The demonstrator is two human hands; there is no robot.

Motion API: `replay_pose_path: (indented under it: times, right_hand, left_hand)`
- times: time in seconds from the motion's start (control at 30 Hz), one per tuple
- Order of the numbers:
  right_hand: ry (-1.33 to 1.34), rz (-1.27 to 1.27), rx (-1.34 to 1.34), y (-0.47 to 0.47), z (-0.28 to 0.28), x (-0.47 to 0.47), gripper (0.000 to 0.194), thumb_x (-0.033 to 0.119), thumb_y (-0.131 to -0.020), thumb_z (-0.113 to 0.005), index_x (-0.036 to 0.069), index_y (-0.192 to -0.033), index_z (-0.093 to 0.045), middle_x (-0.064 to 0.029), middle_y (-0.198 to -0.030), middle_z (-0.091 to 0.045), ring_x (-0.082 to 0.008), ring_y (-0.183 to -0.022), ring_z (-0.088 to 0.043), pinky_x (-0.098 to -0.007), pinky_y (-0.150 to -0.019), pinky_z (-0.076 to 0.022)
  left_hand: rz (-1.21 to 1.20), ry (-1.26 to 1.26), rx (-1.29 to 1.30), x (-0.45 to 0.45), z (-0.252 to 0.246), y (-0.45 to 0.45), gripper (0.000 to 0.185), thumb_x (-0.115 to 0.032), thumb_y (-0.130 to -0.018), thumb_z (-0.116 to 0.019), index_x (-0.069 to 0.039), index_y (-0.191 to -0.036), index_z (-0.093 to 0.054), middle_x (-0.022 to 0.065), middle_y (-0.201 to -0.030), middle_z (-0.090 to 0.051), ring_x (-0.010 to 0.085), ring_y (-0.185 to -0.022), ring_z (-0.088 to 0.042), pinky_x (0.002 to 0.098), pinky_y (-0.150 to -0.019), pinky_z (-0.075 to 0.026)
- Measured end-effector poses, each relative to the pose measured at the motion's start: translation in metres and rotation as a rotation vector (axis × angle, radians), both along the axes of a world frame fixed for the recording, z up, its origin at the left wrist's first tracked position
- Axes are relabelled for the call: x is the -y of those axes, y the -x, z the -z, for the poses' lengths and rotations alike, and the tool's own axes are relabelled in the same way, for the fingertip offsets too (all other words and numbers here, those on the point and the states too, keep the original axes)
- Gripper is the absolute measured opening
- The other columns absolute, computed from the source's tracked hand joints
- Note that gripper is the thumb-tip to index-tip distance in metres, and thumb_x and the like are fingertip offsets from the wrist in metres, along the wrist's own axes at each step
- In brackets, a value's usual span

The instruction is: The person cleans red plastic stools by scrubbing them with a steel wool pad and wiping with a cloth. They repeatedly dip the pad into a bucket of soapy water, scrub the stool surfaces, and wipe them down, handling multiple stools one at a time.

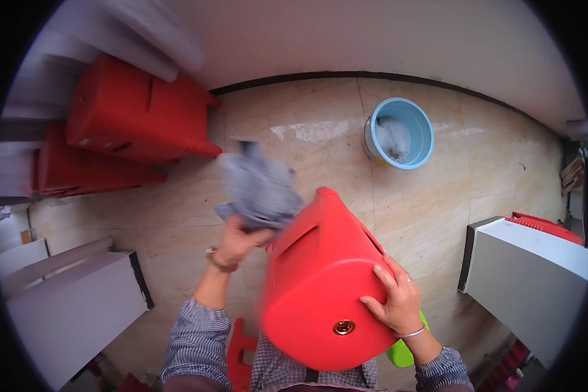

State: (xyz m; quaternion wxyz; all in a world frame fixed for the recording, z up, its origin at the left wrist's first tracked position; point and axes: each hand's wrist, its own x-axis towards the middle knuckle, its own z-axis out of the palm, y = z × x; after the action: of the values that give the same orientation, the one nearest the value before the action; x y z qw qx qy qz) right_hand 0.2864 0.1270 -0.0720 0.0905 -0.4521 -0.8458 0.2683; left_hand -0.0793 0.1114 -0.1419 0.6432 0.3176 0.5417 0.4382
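A red plastic stool is tilted in front of me, its rounded seat towards me and its legs pointing away. My left hand grips a grey-blue cloth, blurred by motion, beside the stool's left side. On the seat's right edge rests my right hand, fingers spread over the red plastic. A brass-coloured ring lines a hole in the seat. The stool's lower legs and far side are hidden.
A light blue bucket with foamy contents stands on the tiled floor near the wall. Red stools lie at the upper left. Panel ends flank me at left and right. Something green shows below my right hand.
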Motion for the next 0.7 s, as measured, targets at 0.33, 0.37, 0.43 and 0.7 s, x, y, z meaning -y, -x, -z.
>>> replay_pose_path:
  times: [0.33,0.37,0.43,0.7]
  right_hand:
    - [0.001,-0.053,0.038,-0.004,0.007,-0.007,0.069,0.051,-0.075,-0.077,0.019,-0.129,-0.048,-0.0243,-0.122,-0.057,-0.0425,-0.099,-0.064,-0.0450,-0.078,-0.0554]
    - [0.012,-0.036,0.027,-0.006,0.009,-0.006,0.069,0.052,-0.076,-0.076,0.019,-0.129,-0.048,-0.0244,-0.122,-0.057,-0.0422,-0.100,-0.064,-0.0451,-0.079,-0.0556]
    - [0.026,-0.027,0.005,-0.009,0.012,-0.003,0.069,0.053,-0.076,-0.076,0.020,-0.130,-0.047,-0.0244,-0.121,-0.057,-0.0418,-0.100,-0.065,-0.0454,-0.080,-0.0559]
    - [0.046,-0.007,-0.061,-0.017,0.015,0.002,0.075,0.058,-0.077,-0.073,0.023,-0.137,-0.045,-0.0254,-0.121,-0.057,-0.0405,-0.103,-0.064,-0.0472,-0.083,-0.0554]
  left_hand:
    - [0.656,-0.172,-0.092,-0.083,0.200,-0.108,0.056,-0.046,-0.101,-0.038,0.002,-0.119,-0.059,0.0146,-0.136,-0.049,0.0310,-0.126,-0.038,0.0391,-0.110,-0.028]
    - [0.650,-0.152,-0.067,-0.087,0.219,-0.110,0.055,-0.045,-0.102,-0.037,0.002,-0.118,-0.059,0.0147,-0.133,-0.050,0.0309,-0.125,-0.039,0.0383,-0.109,-0.029]
    - [0.728,-0.167,-0.206,-0.101,0.265,-0.110,0.048,-0.043,-0.101,-0.041,0.000,-0.112,-0.060,0.0186,-0.119,-0.055,0.0329,-0.114,-0.048,0.0382,-0.099,-0.038]
    - [0.412,-0.072,-0.566,-0.094,0.403,-0.118,0.044,-0.045,-0.094,-0.051,-0.011,-0.120,-0.061,0.0217,-0.122,-0.055,0.0379,-0.110,-0.055,0.0431,-0.094,-0.046]
